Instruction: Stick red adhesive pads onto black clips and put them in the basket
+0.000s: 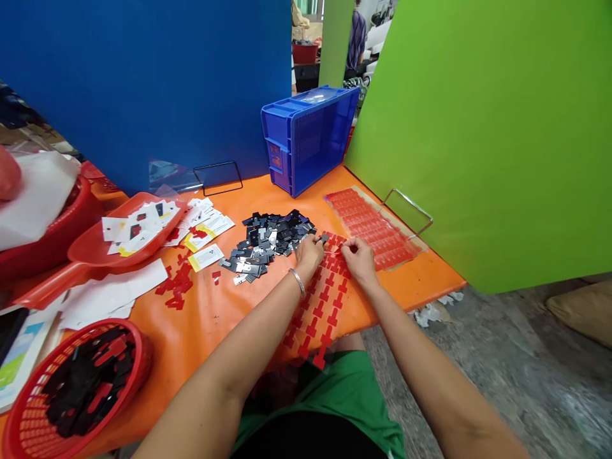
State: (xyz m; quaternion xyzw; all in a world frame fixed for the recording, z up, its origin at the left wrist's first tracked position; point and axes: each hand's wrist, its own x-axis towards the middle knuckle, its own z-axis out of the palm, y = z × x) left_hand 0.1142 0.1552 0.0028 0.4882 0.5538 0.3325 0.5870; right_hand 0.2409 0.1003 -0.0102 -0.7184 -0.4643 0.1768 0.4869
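My left hand [310,254], with a bracelet at its wrist, is closed in a pinch on a small dark flat piece [324,238]. Just to the right, my right hand [359,257] is also pinched, its fingertips at the edge of a clear sheet of red T-shaped stickers [329,296]. What sits between those fingertips is too small to make out. The sticker sheet lies under both hands and hangs over the table's near edge. A heap of dark flat pieces [275,237], some of them shiny, spreads to the left of my left hand.
A second red sticker sheet [373,223] lies at right. The blue crate [315,140] stands on its side at the back. At left are a red dustpan [81,252] with paper cards, loose red pieces [174,284] and a red basket [143,357] of black pieces. Blue and green panels border the table.
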